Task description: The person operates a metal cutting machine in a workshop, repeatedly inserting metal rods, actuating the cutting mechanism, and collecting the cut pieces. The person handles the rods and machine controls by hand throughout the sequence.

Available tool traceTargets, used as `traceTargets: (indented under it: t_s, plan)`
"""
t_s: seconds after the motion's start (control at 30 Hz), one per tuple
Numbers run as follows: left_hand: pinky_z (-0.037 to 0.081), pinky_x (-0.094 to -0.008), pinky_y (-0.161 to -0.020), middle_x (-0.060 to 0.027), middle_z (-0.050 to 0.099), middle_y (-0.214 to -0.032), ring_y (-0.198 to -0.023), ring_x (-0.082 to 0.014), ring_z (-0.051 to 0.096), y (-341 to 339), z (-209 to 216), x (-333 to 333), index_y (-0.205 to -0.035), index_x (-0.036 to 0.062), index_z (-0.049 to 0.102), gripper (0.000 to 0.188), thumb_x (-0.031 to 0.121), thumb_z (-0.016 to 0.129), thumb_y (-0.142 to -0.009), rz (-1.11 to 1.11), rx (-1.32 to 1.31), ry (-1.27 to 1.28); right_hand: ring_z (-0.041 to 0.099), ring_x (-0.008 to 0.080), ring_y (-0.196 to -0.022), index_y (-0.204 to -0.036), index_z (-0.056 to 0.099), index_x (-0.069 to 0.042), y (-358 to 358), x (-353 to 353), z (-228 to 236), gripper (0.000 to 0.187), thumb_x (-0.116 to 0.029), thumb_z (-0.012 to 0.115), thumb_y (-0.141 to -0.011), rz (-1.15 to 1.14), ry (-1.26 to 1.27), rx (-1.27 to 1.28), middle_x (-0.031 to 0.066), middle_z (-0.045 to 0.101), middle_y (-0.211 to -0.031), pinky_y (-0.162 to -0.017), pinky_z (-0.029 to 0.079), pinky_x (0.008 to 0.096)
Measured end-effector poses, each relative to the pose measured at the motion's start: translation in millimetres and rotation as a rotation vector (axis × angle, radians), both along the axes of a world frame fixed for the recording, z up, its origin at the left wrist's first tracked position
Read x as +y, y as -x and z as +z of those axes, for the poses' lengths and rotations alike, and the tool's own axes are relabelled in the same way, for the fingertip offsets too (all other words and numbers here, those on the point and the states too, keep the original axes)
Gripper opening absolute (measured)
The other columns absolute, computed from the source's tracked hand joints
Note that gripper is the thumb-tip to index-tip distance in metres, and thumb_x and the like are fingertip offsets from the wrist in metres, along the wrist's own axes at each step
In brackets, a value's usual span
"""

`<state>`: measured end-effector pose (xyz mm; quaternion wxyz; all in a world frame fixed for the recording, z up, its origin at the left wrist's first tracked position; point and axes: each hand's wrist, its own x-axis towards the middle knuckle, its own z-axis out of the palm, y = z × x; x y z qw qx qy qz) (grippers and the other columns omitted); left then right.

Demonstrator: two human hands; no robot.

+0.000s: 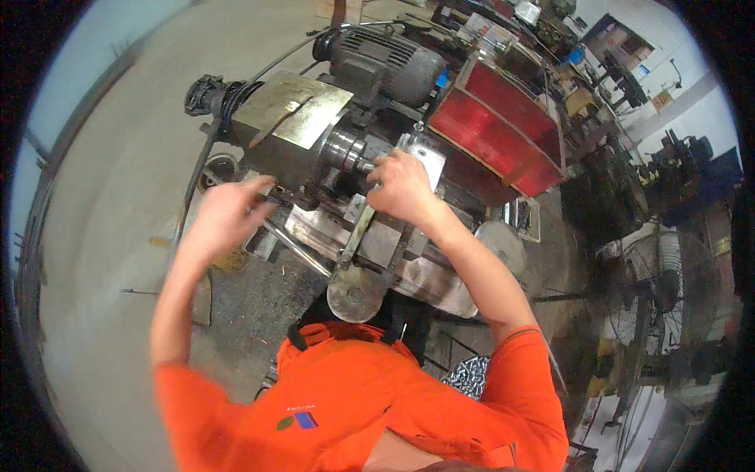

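A small metal lathe stands in front of me, its round spindle chuck projecting from a grey headstock. Close to the chuck's front end, my right hand has its fingers curled inward; whatever is between them is hidden. Below that hand a flat bar lever runs toward a round metal disc at the near side. My left hand hovers at the headstock's left front, slightly blurred, with thumb and forefinger apart. A bright metal rod slants down just right of it.
A metal plate with a thin tool covers the headstock. Behind sit a dark ribbed motor and a red open box. At right stands a fan; small metal pieces are heaped by my right side.
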<state>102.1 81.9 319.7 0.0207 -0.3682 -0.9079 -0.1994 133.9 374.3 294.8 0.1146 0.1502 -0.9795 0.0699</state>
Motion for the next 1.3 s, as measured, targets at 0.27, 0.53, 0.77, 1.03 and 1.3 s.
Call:
traceTargets:
  t_s: [0.27, 0.53, 0.77, 1.03, 1.3]
  plan:
    - [0.046, -0.0397, -0.066, -0.0183, 0.061, -0.075, -0.072, -0.032, 0.06, -55, -40, -195, -0.101, 0.0005, 0.056, 0.035, 0.022, 0.063, -0.074, 0.639, -0.177, 0.322, 0.061, 0.0348, -0.077, -0.067, 0.065, -0.001, 64, 2, -39, 0.024, -0.02, 0.06, -0.054, -0.188, 0.096, -0.265, 0.0207, 0.062, -0.076, -0.073, 0.049, 0.0377]
    - [0.046, -0.0409, -0.065, -0.0207, 0.061, -0.074, -0.071, -0.0325, 0.06, -103, -115, -217, -0.084, -0.0008, 0.059, 0.02, 0.014, 0.06, -0.071, 0.92, -0.334, 0.199, 0.061, 0.0336, -0.074, -0.07, 0.068, -0.005, 72, -8, -31, 0.023, -0.019, 0.059, -0.055, -0.17, 0.039, -0.249, 0.02, 0.062, -0.074, -0.072, 0.049, 0.0371]
    - [0.046, -0.0435, -0.062, -0.0185, 0.059, -0.068, -0.068, -0.0336, 0.059, -74, -140, -244, -0.077, 0.0034, 0.059, 0.014, 0.011, 0.058, -0.066, 0.955, -0.025, 0.433, 0.059, 0.0356, -0.068, -0.059, 0.064, -0.004, 67, -13, -27, 0.017, -0.018, 0.058, -0.053, -0.067, 0.072, -0.186, 0.02, 0.059, -0.065, -0.066, 0.049, 0.041]
    - [0.043, -0.0401, -0.052, -0.0118, 0.057, -0.06, -0.056, -0.029, 0.057, 81, -193, -451, -0.073, 0.0075, 0.049, 0.005, 0.007, 0.054, -0.071, 0.76, 0.405, 0.658, 0.057, 0.0321, -0.074, -0.07, 0.069, -0.006, 65, -2, -36, 0.022, -0.015, 0.061, -0.052, -0.044, 0.039, -0.096, 0.0163, 0.061, -0.07, -0.069, 0.048, 0.0381]
    - [0.048, -0.0409, -0.055, -0.0139, 0.062, -0.07, -0.065, -0.0316, 0.061, 60, -162, -372, -0.081, 0.0085, 0.061, 0.013, 0.017, 0.052, -0.077, 1.241, 0.357, 0.492, 0.058, 0.0343, -0.077, -0.066, 0.068, -0.008, 64, -17, -25, 0.021, -0.021, 0.056, -0.055, -0.182, 0.054, -0.186, 0.0179, 0.062, -0.071, -0.072, 0.048, 0.0397]
